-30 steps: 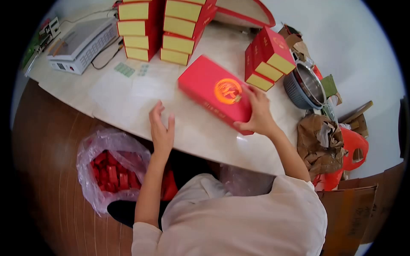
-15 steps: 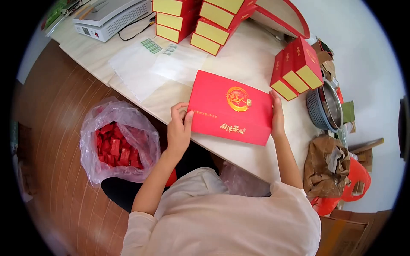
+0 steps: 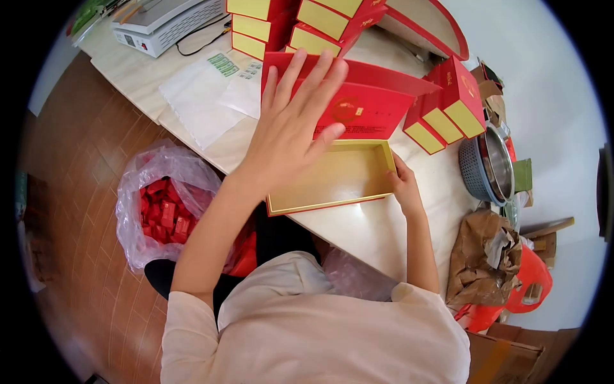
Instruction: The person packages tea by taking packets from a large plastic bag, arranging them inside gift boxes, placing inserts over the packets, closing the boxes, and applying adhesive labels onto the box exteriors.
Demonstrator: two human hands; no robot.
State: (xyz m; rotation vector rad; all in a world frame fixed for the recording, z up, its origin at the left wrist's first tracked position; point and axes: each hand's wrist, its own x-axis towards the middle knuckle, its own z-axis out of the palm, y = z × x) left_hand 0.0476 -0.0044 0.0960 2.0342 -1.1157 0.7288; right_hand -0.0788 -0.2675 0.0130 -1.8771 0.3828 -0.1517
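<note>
A red gift box (image 3: 345, 176) lies with its lid raised at the near edge of the table, and its gold inside holds nothing visible. My left hand (image 3: 291, 121) is in front of the raised red lid (image 3: 368, 105), fingers spread, partly hiding the lid and the box's left part; whether it touches the lid is unclear. With its fingers at the right end wall of the box, my right hand (image 3: 405, 182) grips that side.
Closed red boxes (image 3: 320, 40) are stacked behind, with more (image 3: 448, 109) at the right. A basket (image 3: 476, 166), brown paper bag (image 3: 483, 259), white sheets (image 3: 195, 102) and grey appliance (image 3: 166, 25) stand around. Below left, a plastic bag (image 3: 131, 205) holds small red packets.
The box was closed and held between both hands; its lid is now up. My left hand has risen from the box's left edge to the lid. My right hand has moved lower.
</note>
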